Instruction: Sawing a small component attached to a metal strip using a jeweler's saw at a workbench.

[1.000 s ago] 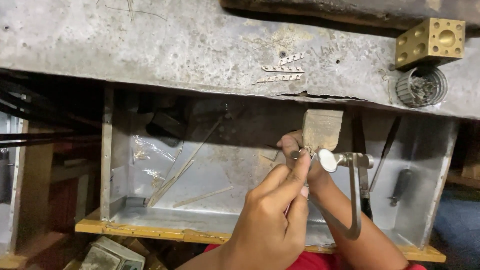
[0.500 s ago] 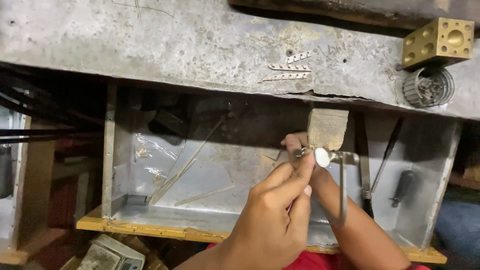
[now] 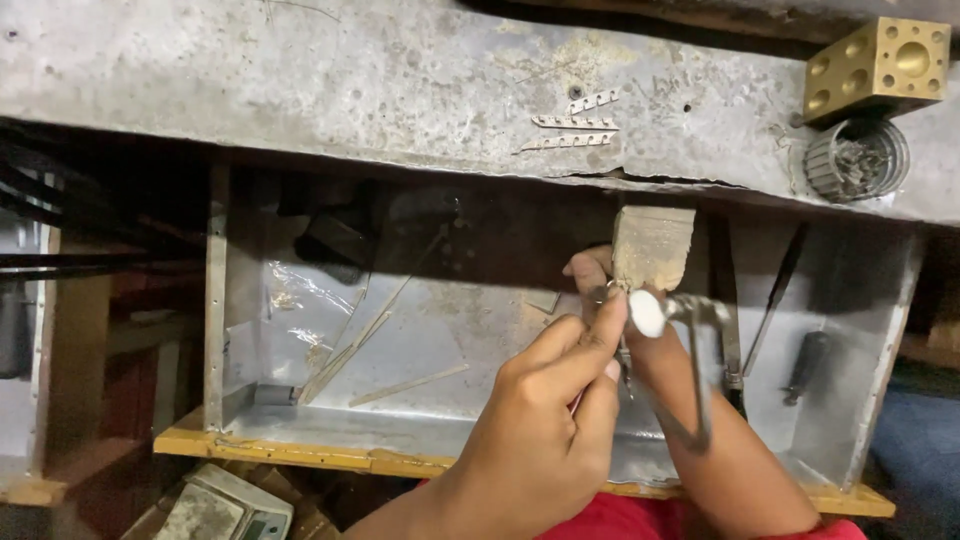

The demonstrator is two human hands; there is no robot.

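A wooden bench peg (image 3: 652,246) sticks out from under the worn grey bench top (image 3: 380,80). My right hand (image 3: 592,272) reaches up from the lower right and presses a small metal piece (image 3: 604,293) against the peg; most of this hand is hidden. My left hand (image 3: 555,400) is in front, thumb and forefinger pinched on a thin metal tool (image 3: 625,368). A metal saw frame (image 3: 700,375) with a white knob (image 3: 646,312) hangs right beside my fingertips. I cannot tell which hand carries the frame.
A metal catch tray (image 3: 250,330) under the bench holds thin metal strips (image 3: 405,385) and dark-handled tools (image 3: 805,365). On the bench top lie small perforated metal strips (image 3: 572,122), a brass block with holes (image 3: 878,66) and a round wire holder (image 3: 858,160). A scale (image 3: 222,508) sits at lower left.
The saw frame has swung and shifted a little beside the peg. Both hands stay at the peg with the same grip.
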